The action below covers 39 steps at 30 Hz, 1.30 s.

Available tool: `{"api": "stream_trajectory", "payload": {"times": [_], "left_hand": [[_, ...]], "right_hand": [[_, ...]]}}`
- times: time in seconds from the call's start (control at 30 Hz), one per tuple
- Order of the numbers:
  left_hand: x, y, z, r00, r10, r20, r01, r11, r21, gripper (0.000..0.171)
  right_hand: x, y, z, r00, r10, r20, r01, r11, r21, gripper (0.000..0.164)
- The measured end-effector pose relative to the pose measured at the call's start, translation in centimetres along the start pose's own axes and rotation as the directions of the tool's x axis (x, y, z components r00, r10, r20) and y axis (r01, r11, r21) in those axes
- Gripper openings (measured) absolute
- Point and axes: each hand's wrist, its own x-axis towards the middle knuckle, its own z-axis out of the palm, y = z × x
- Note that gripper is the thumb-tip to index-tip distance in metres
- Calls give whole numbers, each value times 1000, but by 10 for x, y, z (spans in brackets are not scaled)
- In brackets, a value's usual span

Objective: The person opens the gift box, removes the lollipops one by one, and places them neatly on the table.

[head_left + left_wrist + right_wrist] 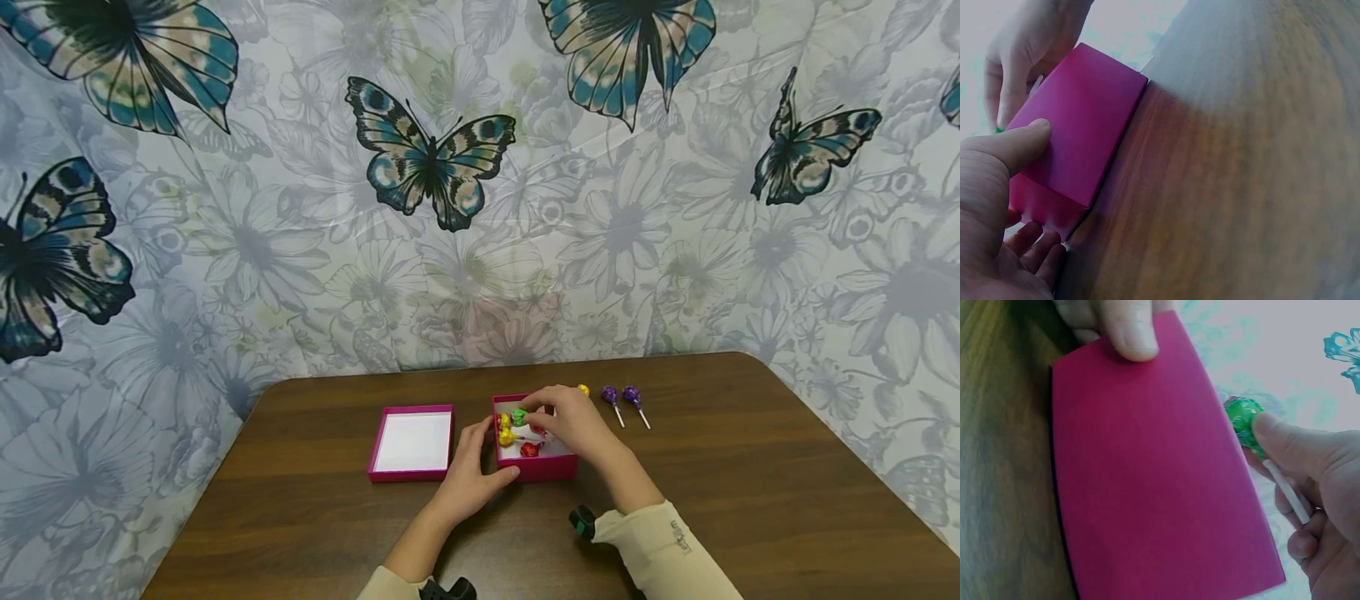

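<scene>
Brown table (750, 500); right hand (577, 421) hides pink box (540, 468) interior, green lollipop (1244, 419) pinched.

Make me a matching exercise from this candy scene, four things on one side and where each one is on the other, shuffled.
Things:
1. green lollipop
2. two purple lollipops
3. box lid
4. left hand

Places:
A. lying on the table, right of the pink box
B. pinched in the right hand over the box
C. holding the box's near left corner
D. open side up, left of the box

Pairs: 1-B, 2-A, 3-D, 4-C
</scene>
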Motion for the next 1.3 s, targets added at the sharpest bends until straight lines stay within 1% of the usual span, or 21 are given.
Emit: {"api": "stream_trajectory", "payload": {"times": [0.1, 0.27, 0.37, 0.47, 0.57, 0.63, 0.73, 0.8, 0.87, 0.97, 1.13, 1.3], "left_hand": [[1, 0, 1, 1000, 8, -8, -8, 1000, 7, 89], [1, 0, 1, 1000, 10, -14, -10, 1000, 2, 89], [1, 0, 1, 1000, 6, -13, -6, 1000, 5, 90], [1, -1, 2, 1000, 2, -12, -1, 1000, 15, 90], [1, -1, 3, 1000, 4, -14, -4, 1000, 18, 90], [1, -1, 3, 1000, 3, -15, -3, 1000, 18, 90], [1, 0, 2, 1000, 5, -20, -5, 1000, 19, 90], [1, 0, 2, 1000, 9, -22, -8, 1000, 18, 90], [0, 0, 2, 1000, 13, -21, -12, 1000, 17, 90], [0, 0, 1, 1000, 9, -17, -9, 1000, 15, 90], [0, 0, 1, 1000, 2, -12, -1, 1000, 18, 90], [0, 0, 1, 1000, 5, -13, -5, 1000, 20, 90]], "right_hand": [[-3, 4, -5, 997, 13, -72, -12, 1000, 21, 13], [-9, 14, -13, 987, 57, -148, -55, 998, 18, 13], [-14, 22, -18, 978, 80, -193, -81, 997, 4, 15], [-19, 28, -24, 965, 112, -236, -111, 994, 17, 16], [-22, 32, -31, 950, 113, -290, -108, 994, 34, 17], [-23, 36, -35, 935, 88, -343, -82, 996, 30, 17], [-23, 42, -40, 898, 48, -437, -51, 999, 4, 18], [-23, 48, -42, 871, 43, -490, -47, 999, 5, 19], [-25, 53, -45, 848, 57, -527, -55, 998, 21, 19], [-27, 60, -48, 825, 94, -557, -78, 996, 52, 20], [-31, 70, -53, 801, 166, -575, -128, 986, 106, 25], [-35, 78, -57, 774, 201, -601, -183, 979, 92, 24]]}}
